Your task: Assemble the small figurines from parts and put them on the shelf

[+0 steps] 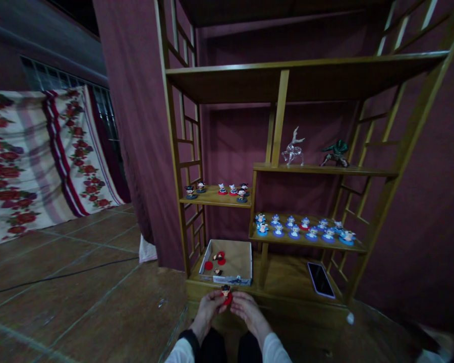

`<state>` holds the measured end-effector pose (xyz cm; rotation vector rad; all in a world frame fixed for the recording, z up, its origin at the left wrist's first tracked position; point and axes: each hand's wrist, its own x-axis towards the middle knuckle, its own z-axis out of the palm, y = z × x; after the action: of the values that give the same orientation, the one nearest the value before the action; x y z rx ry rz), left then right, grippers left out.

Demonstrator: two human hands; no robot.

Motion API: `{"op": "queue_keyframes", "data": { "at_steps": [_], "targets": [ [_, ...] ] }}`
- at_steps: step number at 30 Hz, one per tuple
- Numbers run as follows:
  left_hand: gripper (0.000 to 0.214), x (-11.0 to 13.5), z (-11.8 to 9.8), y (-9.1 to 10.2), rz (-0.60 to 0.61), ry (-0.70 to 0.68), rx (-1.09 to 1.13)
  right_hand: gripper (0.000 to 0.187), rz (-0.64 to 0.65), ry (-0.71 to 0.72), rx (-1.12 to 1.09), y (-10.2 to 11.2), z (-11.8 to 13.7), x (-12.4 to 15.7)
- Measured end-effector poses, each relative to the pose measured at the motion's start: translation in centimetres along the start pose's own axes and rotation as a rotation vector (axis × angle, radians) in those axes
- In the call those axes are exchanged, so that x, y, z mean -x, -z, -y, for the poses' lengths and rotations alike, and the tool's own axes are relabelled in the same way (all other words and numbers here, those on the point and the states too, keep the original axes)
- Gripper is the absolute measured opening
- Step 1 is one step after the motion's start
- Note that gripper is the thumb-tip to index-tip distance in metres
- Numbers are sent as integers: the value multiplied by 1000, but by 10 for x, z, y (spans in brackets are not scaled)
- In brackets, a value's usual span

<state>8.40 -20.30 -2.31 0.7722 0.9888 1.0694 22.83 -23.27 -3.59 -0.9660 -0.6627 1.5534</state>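
Both my hands meet low in the view, in front of a wooden shelf unit (227,69). My left hand (207,310) and my right hand (247,308) pinch a small figurine on a red base (226,294) between their fingertips. Just beyond them an open cardboard box (243,278) sits on the lowest shelf, with a few red-based pieces inside. Small figurines on red and dark bases (232,189) stand on the left middle shelf. Several blue-based figurines (304,229) line the right lower shelf.
A phone (320,279) lies flat on the bottom shelf to the right of the box. A clear glass deer (293,149) and a dark green figure (336,153) stand on the upper right shelf. Dark red curtains hang behind. A floral cloth (41,161) hangs at left, and a cable crosses the tiled floor.
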Motion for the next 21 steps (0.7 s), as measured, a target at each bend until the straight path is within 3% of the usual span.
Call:
{"op": "queue_keyframes", "data": {
  "at_steps": [4,14,17,21],
  "targets": [
    [31,3,-26,-6,-51,-34,80,39,-54,-9,-15,1,2,0],
    [26,14,-132,-34,-34,-220,70,33,-104,-70,-14,5,7,-7],
    [28,14,-134,-37,-17,-227,29,33,-103,-44,-29,4,9,-3],
    [28,12,-91,-33,-46,-158,2,35,-95,-9,-2,1,14,5]
  ]
}}
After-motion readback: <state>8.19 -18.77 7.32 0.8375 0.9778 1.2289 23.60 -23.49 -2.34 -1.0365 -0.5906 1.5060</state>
